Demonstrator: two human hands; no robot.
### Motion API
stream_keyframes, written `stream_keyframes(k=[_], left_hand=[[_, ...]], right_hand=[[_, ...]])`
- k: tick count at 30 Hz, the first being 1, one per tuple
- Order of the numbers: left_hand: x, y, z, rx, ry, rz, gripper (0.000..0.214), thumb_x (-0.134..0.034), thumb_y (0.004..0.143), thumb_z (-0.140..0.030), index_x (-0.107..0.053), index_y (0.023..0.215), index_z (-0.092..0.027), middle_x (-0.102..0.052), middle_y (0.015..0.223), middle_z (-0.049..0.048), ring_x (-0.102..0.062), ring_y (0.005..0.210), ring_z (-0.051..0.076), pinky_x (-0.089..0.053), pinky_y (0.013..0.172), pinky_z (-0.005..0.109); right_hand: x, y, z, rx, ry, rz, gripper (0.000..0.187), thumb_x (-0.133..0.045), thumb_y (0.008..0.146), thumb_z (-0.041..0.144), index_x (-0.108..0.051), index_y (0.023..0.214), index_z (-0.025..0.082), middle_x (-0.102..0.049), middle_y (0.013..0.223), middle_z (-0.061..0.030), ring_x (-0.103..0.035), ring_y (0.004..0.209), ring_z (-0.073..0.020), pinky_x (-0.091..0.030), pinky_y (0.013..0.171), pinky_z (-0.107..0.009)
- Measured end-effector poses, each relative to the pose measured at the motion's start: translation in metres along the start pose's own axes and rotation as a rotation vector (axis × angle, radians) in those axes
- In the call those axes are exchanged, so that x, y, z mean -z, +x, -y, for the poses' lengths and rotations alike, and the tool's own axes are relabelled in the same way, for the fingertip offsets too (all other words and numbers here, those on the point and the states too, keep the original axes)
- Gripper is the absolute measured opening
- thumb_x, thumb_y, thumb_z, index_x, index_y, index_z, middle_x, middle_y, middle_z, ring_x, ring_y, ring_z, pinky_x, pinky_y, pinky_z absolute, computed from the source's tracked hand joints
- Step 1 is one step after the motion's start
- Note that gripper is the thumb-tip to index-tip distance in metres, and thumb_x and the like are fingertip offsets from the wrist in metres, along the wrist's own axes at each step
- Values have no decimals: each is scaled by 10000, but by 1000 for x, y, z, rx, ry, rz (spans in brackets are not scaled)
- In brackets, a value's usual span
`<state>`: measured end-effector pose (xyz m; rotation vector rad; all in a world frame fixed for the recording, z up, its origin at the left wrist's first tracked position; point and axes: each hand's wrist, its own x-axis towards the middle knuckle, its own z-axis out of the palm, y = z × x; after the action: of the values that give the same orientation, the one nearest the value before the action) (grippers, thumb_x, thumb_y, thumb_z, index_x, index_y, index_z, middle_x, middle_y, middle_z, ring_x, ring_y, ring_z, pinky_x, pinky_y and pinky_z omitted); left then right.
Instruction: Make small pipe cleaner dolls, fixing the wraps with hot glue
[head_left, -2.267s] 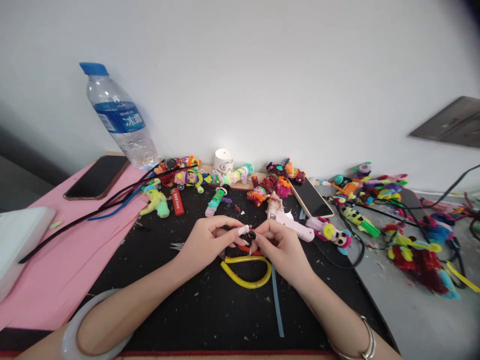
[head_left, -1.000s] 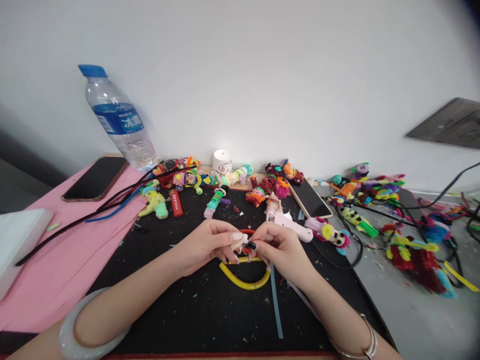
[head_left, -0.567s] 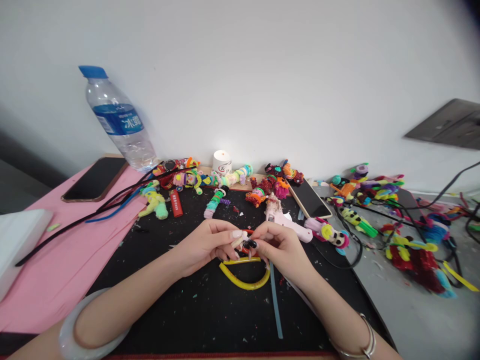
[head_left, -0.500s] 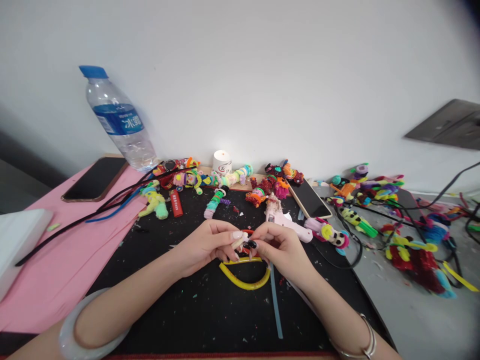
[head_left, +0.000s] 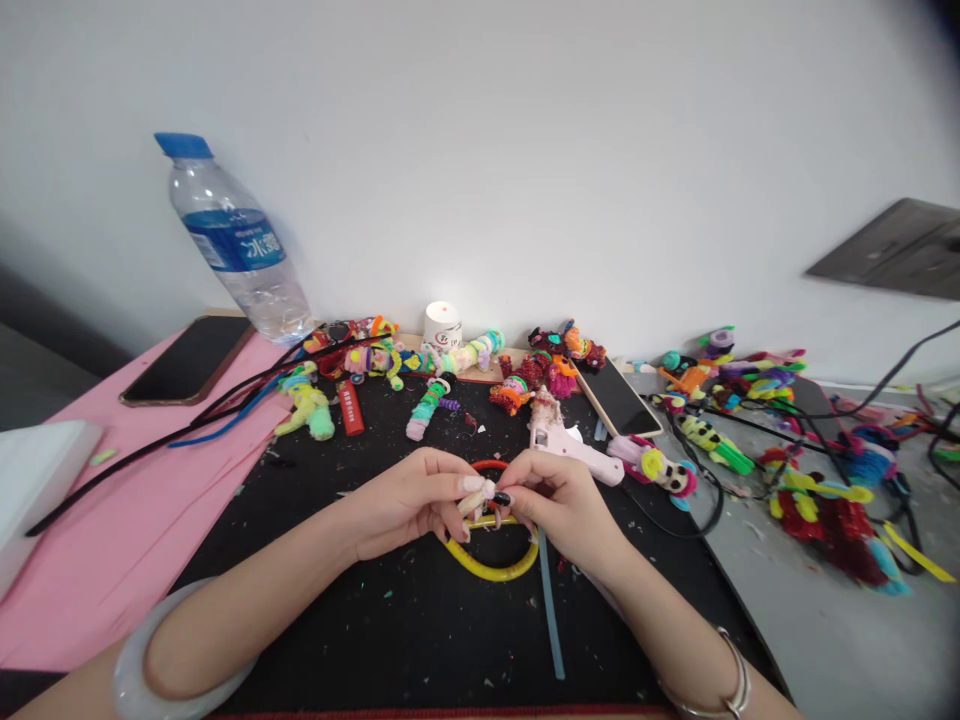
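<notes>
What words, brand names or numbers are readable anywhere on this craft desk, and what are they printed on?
Water bottle, blue label: large white characters, too tilted and blurred to read.
White cylinder at the wall: a red-and-dark mark, too small to read.
Red lighter: dark print along its side, too small to read.
Small craft piece pinched by left hand and right hand: no writing seen.

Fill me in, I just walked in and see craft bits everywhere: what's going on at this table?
A person's left hand and right hand meet over a black mat, both pinching a small cream and black piece at the fingertips. A yellow loop lies on the mat just below them. A glue gun rests behind the right hand, and fuzzy wire figures lie along the wall.
</notes>
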<state>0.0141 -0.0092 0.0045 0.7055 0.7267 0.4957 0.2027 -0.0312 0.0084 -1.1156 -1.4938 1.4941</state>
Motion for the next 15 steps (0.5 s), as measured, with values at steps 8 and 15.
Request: stream_keyframes(k=[8, 15], left_hand=[[3, 0, 3, 37, -43, 43, 243, -752, 641, -335, -672, 659, -106, -647, 553, 15, -554, 375, 49, -411, 374, 106], [3, 6, 5, -140, -29, -93, 180, -715, 717, -286, -672, 811, -139, -689, 683, 14, -621, 506, 50, -481, 496, 111]], right_hand=[[-2, -1, -3, -2, 17, -12, 145, -661, 744, 297, -612, 705, 166, -607, 583, 18, -463, 419, -63, -375, 403, -190], [1, 2, 0, 26, -32, -126, 99, -626, 771, 260, -613, 753, 164, -636, 606, 8, -495, 444, -70, -384, 426, -190]])
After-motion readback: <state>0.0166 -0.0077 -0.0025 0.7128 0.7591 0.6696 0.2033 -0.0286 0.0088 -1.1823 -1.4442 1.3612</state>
